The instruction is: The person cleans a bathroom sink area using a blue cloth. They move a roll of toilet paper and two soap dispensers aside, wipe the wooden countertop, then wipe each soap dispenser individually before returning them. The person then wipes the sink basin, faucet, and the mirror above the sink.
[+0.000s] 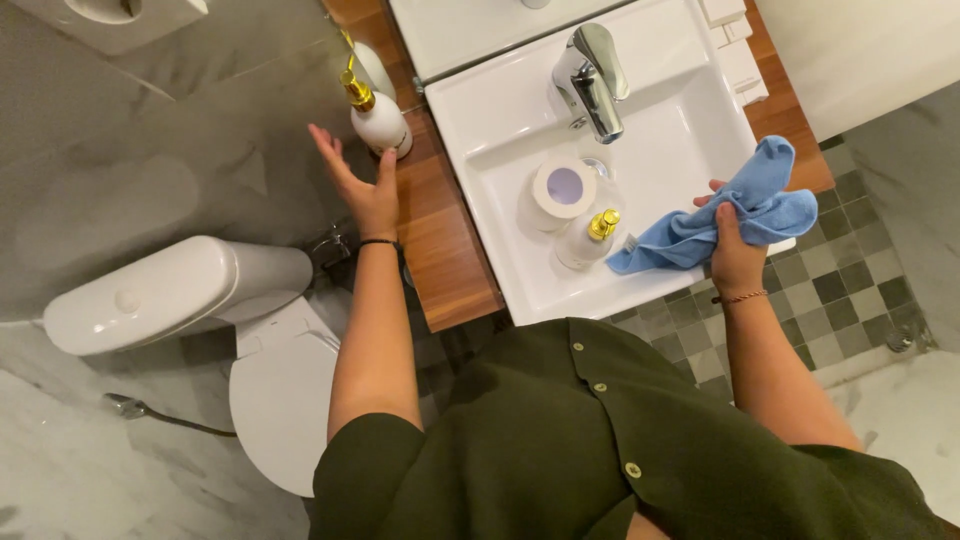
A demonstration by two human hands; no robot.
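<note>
— Two hands are busy here, as the head view shows. The right hand (735,255), at the right of the frame, is closed around a blue cloth (730,215); the cloth hangs over the right rim of the white sink (500,120).

— And the left hand (362,185)?

— It is open, the fingers spread, palm facing the wall. It holds nothing. It is just beside a white soap dispenser with a gold pump (378,118), which stands on the wooden counter (440,240) at the upper middle of the frame. I cannot tell if the fingertips touch the bottle; there seems to be a small gap.

— What lies inside the basin?

— A roll of toilet paper (563,188) and a second white bottle with a gold pump (588,238). Both are below the chrome faucet (592,78), close together, near the front of the basin.

— So how far is the work?

— My judgement: it is early or in the middle. The counter part at the lower middle is already bare, two things are put in the basin, but one dispenser is on the wood yet, and the cloth is bunched in the hand, not pressed on any surface.

— Anything else around?

— A white toilet (180,290) at the left of the frame, with the lid down, and small grey floor tiles (840,290) at the right.
</note>
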